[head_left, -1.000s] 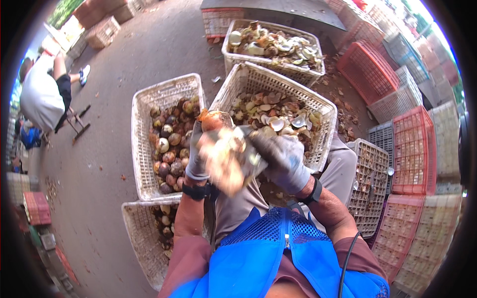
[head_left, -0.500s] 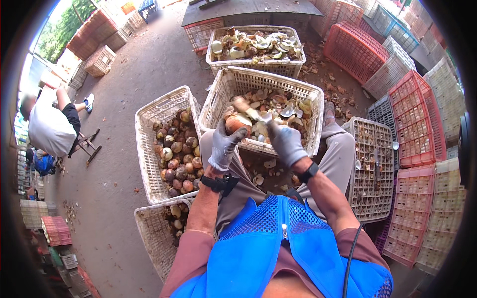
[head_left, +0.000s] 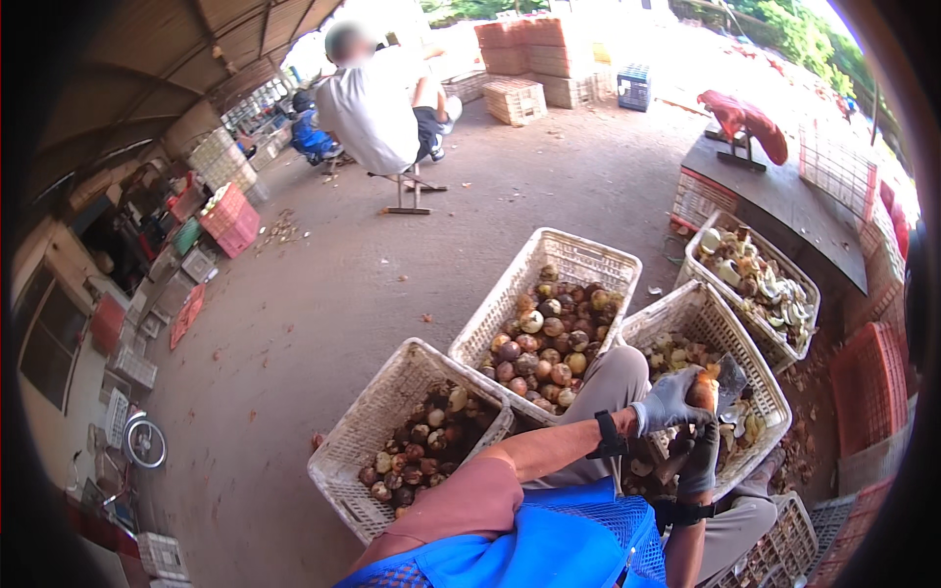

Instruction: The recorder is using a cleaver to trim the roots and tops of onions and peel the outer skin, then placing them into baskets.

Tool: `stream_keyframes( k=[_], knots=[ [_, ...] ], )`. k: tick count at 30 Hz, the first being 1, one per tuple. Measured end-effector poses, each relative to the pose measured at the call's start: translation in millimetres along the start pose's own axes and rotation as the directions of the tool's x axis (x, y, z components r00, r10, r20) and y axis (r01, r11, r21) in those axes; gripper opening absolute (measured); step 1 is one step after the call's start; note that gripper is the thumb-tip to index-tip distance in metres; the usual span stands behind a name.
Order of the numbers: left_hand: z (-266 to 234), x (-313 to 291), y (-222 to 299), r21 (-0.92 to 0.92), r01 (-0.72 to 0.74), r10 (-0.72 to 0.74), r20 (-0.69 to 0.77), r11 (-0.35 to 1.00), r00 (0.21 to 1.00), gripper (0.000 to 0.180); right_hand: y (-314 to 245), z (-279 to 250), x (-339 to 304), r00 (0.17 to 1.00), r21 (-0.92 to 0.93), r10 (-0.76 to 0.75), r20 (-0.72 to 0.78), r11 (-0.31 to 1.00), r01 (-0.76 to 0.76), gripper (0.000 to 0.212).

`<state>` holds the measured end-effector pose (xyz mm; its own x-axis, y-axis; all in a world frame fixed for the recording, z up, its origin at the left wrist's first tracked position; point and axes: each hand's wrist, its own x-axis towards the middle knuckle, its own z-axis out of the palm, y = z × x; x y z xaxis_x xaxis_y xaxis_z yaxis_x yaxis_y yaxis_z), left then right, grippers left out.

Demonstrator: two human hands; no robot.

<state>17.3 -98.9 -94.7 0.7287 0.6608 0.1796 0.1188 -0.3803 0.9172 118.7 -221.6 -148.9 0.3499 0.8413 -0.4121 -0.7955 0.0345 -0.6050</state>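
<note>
My left hand point(head_left: 668, 402), in a grey glove, is closed round an orange-brown, onion-like bulb point(head_left: 703, 389). Just below it, my gloved right hand point(head_left: 698, 463) is wrapped round a knife. The knife's broad grey blade point(head_left: 730, 380) shows beside the bulb, and a brown wooden end sticks out of the fist. Both hands are above a white crate point(head_left: 760, 367) holding pale peels and scraps. Left of that crate, another white crate point(head_left: 588, 252) holds several brown and purplish round bulbs point(head_left: 551, 328). A nearer crate point(head_left: 338, 470) holds more bulbs point(head_left: 417, 446).
Behind the scrap crate stands a crate of peels point(head_left: 760, 279), near a low dark table point(head_left: 784, 201) with a red sack point(head_left: 745, 122). Red crates point(head_left: 867, 382) stand at right. A person in a white shirt point(head_left: 368, 118) sits on a stool point(head_left: 412, 191) farther off.
My view has swung left, so crates and hands appear farther right. The hands have come closer together, and the knife is now against or beside the bulb.
</note>
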Motion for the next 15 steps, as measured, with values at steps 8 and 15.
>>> stream_keyframes(
  k=[8, 15],
  knots=[
    [-21, -19, 12, 0.334, -0.258, 0.26, 0.038, 0.907, 0.965, 0.074, -6, 77, -52, 0.997, 0.126, 0.065, 0.04, 0.99, -0.07, 0.042],
    [-29, -31, 32, 0.573, -0.11, 0.03, 0.148, 0.812, 0.988, 0.08, 18, 7, -6, 0.964, -0.014, -0.206, -0.166, 0.978, 0.207, 0.04]
  ],
)
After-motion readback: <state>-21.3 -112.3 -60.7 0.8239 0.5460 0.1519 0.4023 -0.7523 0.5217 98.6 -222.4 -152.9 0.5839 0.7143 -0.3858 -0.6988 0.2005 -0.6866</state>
